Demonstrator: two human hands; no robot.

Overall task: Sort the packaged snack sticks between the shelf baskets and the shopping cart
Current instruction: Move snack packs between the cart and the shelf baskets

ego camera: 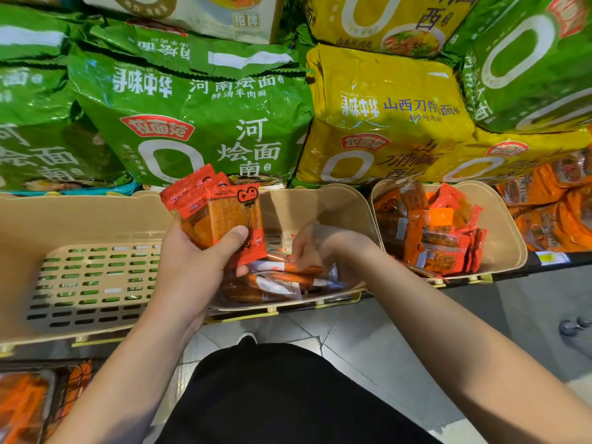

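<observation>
- head view, looking down at a shop shelf: the person's left hand (195,251) grips a fanned stack of red snack packs (221,216), thumb curled across the front, held up above the rim of the middle basket (352,203).
- the right hand (315,248) reaches down into that same basket, fingers bent and touching the loose snack sticks (288,277) on its floor; whether they already pinch one cannot be told.
- the sticks lie with their long axis running roughly 9 to 3 o'clock, just at 7 o'clock from the right fingertips, so the right hand is the nearer one.
- at 3 o'clock a right basket (509,225) holds more red and orange packs (439,232); at 9 o'clock the left basket (64,219) shows its slotted floor.
- noodle bags (198,116) fill the shelf at 12 o'clock.
- no shopping cart can be clearly made out.
</observation>
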